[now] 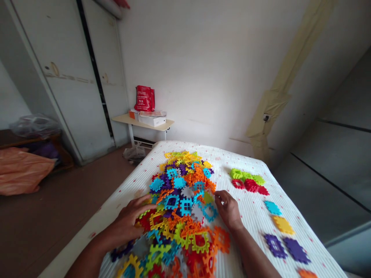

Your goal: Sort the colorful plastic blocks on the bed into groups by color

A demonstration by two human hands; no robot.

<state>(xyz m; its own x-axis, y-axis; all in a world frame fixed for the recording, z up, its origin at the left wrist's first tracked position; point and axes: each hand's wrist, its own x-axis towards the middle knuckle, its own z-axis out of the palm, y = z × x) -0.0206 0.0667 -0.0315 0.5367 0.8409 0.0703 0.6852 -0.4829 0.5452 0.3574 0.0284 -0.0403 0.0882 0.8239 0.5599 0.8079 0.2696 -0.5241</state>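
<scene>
A long heap of colourful interlocking plastic building pieces [185,206] lies down the middle of the bed. My left hand [133,217] rests on the heap's left side, fingers stretched out and apart, near red and yellow pieces. At the heap's right edge is my right hand [228,209], its thumb and fingertips brought together. A lime green piece [208,197] lies just left of those fingertips; whether they grip it I cannot tell. Below them is a blue window-frame piece [210,212].
Sorted pieces lie on the right of the bed [246,235]: a lime green group [246,175], a red group [251,185], then separate blue [273,207], yellow [283,224] and purple [296,250] pieces. A small table [121,118] with boxes and a red bag stands behind.
</scene>
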